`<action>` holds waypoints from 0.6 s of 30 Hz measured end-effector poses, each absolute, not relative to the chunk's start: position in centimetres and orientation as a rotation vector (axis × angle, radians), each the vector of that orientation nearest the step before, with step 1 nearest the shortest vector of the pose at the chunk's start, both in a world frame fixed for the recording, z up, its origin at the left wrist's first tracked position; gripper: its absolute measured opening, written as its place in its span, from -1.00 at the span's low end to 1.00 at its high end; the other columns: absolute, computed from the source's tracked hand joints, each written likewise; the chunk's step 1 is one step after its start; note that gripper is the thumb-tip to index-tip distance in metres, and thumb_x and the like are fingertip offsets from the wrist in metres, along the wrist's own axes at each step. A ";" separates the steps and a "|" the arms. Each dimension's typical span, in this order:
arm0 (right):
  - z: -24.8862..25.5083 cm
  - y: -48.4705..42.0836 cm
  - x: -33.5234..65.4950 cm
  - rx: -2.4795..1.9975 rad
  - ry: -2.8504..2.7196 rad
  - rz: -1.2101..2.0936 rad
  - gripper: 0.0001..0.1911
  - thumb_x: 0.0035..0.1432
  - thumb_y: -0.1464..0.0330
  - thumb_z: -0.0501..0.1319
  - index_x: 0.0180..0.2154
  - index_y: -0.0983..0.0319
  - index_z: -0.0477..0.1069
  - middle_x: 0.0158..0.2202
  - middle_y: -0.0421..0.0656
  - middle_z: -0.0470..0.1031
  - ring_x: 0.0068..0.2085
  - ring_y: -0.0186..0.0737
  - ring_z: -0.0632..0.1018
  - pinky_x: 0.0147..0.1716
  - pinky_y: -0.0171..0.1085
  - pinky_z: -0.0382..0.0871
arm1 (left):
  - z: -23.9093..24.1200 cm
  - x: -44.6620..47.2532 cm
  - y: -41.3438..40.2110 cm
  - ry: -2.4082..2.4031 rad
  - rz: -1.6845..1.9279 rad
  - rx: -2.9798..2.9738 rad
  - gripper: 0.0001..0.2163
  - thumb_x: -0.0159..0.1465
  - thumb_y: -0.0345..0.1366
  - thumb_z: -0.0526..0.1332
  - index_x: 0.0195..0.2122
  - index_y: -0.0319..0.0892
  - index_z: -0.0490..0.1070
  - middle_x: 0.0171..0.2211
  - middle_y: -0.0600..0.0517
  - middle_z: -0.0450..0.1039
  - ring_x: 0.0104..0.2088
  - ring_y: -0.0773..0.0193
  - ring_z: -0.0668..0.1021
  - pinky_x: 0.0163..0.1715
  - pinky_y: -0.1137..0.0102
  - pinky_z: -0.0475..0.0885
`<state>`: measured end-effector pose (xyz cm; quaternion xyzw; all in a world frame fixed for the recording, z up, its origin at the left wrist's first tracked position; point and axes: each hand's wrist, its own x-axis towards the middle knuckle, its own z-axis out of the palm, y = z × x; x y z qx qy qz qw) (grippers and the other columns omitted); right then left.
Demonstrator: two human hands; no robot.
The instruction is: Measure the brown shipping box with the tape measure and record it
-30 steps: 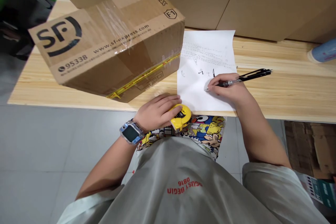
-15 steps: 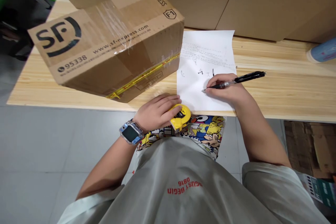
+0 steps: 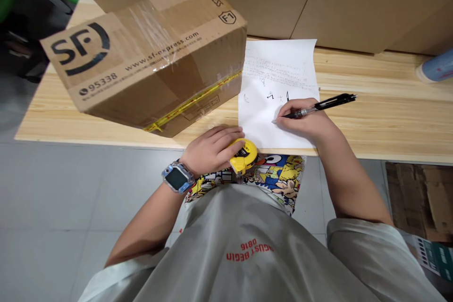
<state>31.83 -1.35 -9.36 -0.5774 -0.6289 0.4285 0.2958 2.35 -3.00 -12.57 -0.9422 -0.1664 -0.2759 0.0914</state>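
Note:
My right hand [image 3: 307,120] is closed around a black pen [image 3: 334,102], its tip at or very near a white sheet of paper [image 3: 260,122]. Handwritten lines and a few small drawings cover the upper part of the sheet. At the table's front edge my left hand [image 3: 214,148] is closed on a yellow tape measure [image 3: 250,151], thumb over its case, other fingers lying by the paper's lower left corner. To the left stands a taped cardboard box [image 3: 141,56] with a yellow strip [image 3: 198,100] along its near side. The box hides part of the paper's left edge.
Behind the work lies a wall of large cardboard [image 3: 255,0] along the wooden table [image 3: 385,122]. A blue cylindrical container [image 3: 437,68] lies or stands at the right edge. On the floor at right are flattened cardboard [image 3: 417,198] and a green printed box [image 3: 440,259].
The view has shifted very slightly. Both hands keep their holds, and the pen tip stays at almost the same spot on the paper.

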 end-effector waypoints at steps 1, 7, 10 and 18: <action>-9.4 -1.3 31.8 -1.532 -1.676 1.138 -0.85 -0.08 0.26 0.41 -0.48 0.21 0.55 -0.48 -0.14 0.52 -0.41 -0.23 0.44 -0.40 -0.17 0.26 | -12.6 2.4 -3.0 -0.488 -0.828 -2.800 -0.62 0.38 -0.05 0.03 0.01 -0.24 0.36 -0.02 -0.07 0.60 0.05 0.24 0.64 -0.08 0.32 0.73; -9.5 -1.4 31.9 -1.521 -1.666 1.145 -0.84 -0.08 0.26 0.42 -0.48 0.21 0.56 -0.49 -0.15 0.51 -0.42 -0.25 0.43 -0.40 -0.17 0.24 | -12.9 2.2 -3.0 -0.504 -0.798 -2.811 -0.61 0.37 -0.03 0.07 0.03 -0.22 0.36 0.01 -0.09 0.59 0.09 0.26 0.62 -0.01 0.32 0.71; -9.6 -1.4 31.9 -1.518 -1.664 1.145 -0.84 -0.07 0.26 0.42 -0.48 0.21 0.55 -0.47 -0.14 0.52 -0.41 -0.23 0.44 -0.39 -0.17 0.25 | -12.9 2.1 -3.0 -0.509 -0.791 -2.817 -0.60 0.37 -0.03 0.06 0.05 -0.21 0.35 0.02 -0.10 0.58 0.11 0.26 0.61 -0.01 0.31 0.71; -9.6 -1.4 31.8 -1.534 -1.669 1.129 -0.84 -0.09 0.25 0.41 -0.49 0.21 0.55 -0.47 -0.12 0.54 -0.40 -0.21 0.46 -0.39 -0.17 0.28 | -12.3 2.6 -3.1 -0.496 -0.830 -2.783 -0.63 0.38 -0.06 0.02 -0.02 -0.25 0.37 -0.03 -0.08 0.61 0.04 0.25 0.64 -0.09 0.32 0.74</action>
